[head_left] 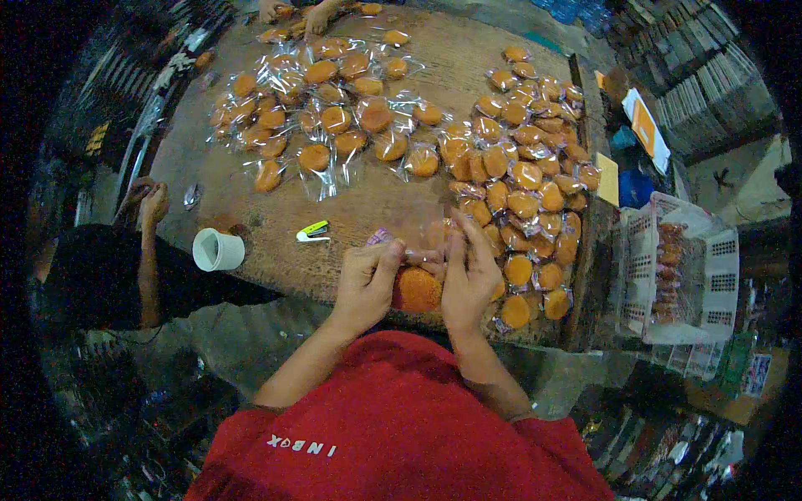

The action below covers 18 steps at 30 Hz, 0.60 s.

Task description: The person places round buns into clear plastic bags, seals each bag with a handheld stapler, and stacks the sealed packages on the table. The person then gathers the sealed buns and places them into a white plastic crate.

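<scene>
At the near edge of the table, my left hand (368, 280) and my right hand (468, 275) pinch the gathered top of a clear plastic bag (424, 255) from either side. Below the fingers hangs a round orange-brown cake (416, 290), which looks to be inside that bag. Both hands are closed; the exact fold of the plastic between them is blurred. Left of my left hand lies a small yellow-green stapler (314, 229). Many bagged cakes (524, 204) are piled beside my right hand, along the table's right side.
More bagged cakes (322, 117) spread over the far left of the wooden table (276, 200). A white cup (219, 250) stands near the left edge. Co-workers' hands (153, 203) show at the left and far edges. A white plastic crate (668, 267) is at the right.
</scene>
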Each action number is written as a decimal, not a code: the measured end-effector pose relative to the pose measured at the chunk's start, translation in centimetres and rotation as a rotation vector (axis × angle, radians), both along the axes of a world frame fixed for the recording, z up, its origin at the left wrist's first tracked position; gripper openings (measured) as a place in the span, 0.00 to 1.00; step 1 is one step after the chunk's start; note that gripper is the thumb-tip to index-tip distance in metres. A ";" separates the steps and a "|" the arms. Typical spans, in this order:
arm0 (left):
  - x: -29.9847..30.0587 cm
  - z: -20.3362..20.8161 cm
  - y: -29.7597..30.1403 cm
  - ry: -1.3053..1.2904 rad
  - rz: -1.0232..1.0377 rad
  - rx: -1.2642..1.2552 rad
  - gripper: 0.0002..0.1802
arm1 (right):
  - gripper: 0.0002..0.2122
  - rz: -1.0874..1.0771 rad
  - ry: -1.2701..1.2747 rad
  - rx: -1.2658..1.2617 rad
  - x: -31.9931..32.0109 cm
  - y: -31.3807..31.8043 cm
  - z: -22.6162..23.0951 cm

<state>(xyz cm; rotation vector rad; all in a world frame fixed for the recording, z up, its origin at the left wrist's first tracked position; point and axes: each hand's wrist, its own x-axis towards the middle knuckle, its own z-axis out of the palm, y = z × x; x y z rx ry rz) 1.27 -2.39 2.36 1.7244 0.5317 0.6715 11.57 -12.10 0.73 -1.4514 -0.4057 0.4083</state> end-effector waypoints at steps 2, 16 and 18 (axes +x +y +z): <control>1.3 -1.0 -0.4 -0.076 0.069 0.149 0.18 | 0.12 -0.027 -0.190 0.090 -0.2 -0.9 -0.8; 3.8 -3.3 -7.9 0.362 0.266 0.594 0.43 | 0.11 0.233 0.177 0.048 2.4 -2.6 -5.7; 3.0 -2.1 -6.3 0.342 0.282 0.635 0.34 | 0.10 0.293 0.200 0.180 2.1 -2.6 -5.2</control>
